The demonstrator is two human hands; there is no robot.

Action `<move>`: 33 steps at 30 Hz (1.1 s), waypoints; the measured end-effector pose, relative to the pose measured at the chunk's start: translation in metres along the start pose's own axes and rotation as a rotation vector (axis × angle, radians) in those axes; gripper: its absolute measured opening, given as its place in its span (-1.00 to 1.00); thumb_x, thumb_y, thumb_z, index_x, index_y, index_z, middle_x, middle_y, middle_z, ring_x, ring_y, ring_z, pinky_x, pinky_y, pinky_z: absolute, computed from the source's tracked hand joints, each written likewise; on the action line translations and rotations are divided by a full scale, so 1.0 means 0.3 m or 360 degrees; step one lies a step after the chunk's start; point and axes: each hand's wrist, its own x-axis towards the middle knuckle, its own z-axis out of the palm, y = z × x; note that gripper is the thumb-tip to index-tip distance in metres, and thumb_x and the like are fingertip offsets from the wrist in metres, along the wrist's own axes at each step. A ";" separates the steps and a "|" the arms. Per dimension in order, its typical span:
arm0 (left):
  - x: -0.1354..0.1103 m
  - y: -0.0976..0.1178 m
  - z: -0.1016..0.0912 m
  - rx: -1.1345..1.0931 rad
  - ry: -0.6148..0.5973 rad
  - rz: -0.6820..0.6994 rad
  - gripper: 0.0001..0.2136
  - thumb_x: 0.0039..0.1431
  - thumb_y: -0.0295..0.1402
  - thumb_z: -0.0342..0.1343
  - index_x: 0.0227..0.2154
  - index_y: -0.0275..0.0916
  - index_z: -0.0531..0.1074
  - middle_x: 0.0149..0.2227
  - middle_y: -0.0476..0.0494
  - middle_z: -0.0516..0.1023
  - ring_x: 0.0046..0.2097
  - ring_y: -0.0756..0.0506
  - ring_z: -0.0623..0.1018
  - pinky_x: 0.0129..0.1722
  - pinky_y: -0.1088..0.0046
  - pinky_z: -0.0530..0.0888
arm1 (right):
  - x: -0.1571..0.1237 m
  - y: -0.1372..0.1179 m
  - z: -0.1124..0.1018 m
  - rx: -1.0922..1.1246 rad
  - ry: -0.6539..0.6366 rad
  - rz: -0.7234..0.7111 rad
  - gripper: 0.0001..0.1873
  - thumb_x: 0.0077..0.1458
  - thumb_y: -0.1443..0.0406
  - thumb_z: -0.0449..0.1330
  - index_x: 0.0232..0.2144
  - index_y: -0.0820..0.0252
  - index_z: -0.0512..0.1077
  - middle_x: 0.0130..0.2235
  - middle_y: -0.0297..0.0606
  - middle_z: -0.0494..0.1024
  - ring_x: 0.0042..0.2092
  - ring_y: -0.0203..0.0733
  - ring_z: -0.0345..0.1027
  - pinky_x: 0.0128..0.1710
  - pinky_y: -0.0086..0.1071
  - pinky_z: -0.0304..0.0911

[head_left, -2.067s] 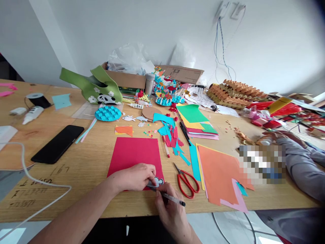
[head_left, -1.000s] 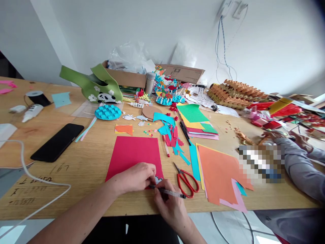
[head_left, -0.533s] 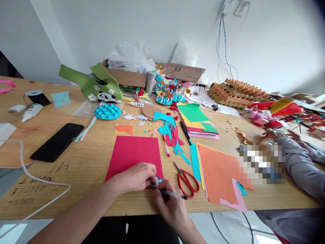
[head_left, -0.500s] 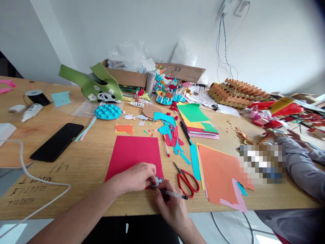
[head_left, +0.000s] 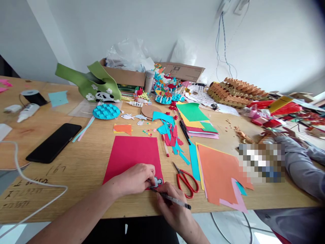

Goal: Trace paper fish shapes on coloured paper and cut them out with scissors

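My right hand (head_left: 172, 203) grips a dark pen (head_left: 175, 199), its tip at the lower right corner of a red sheet of paper (head_left: 134, 152). With fingers bent and pressed together, my left hand (head_left: 139, 178) pins a small pale paper cutout (head_left: 158, 182) with a dark outline against that corner. Part of the cutout is hidden under my fingers. Just right of my hands lie red-handled scissors (head_left: 186, 181), their blades pointing away from me.
Orange paper (head_left: 215, 173) lies to the right, with a stack of coloured sheets (head_left: 195, 117) behind. Blue and red scraps (head_left: 172, 132) surround a red pen (head_left: 165, 146). At left is a black phone (head_left: 54, 142) beside a white cable (head_left: 38, 183). A co-worker's sleeves (head_left: 297, 166) reach in from the right.
The pen in my right hand has tilted slightly, its rear end shifting a little right and down. My left hand stays on the cutout. The whole view has drifted slightly.
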 end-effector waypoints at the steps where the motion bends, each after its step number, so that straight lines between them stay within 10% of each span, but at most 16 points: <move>1: 0.000 0.001 0.001 -0.0003 0.0000 -0.0011 -0.80 0.08 -0.54 0.11 -0.36 -0.15 0.59 -0.34 -0.01 0.47 -0.31 0.02 0.46 -0.30 0.58 0.30 | -0.002 0.000 -0.002 0.0009 -0.0010 -0.0010 -0.93 0.18 0.40 0.04 -0.33 0.15 0.28 -0.44 -0.36 0.36 -0.47 -0.34 0.21 -0.47 -0.48 0.12; 33: -0.004 -0.009 0.017 -0.0062 0.0022 -0.0018 -0.82 0.13 -0.50 0.08 -0.35 -0.14 0.56 -0.32 0.00 0.49 -0.27 0.01 0.48 -0.28 0.58 0.34 | -0.013 0.010 0.009 -0.0006 0.0143 0.0034 -0.91 0.14 0.41 0.07 -0.38 0.13 0.28 -0.50 -0.39 0.36 -0.51 -0.35 0.21 -0.51 -0.49 0.13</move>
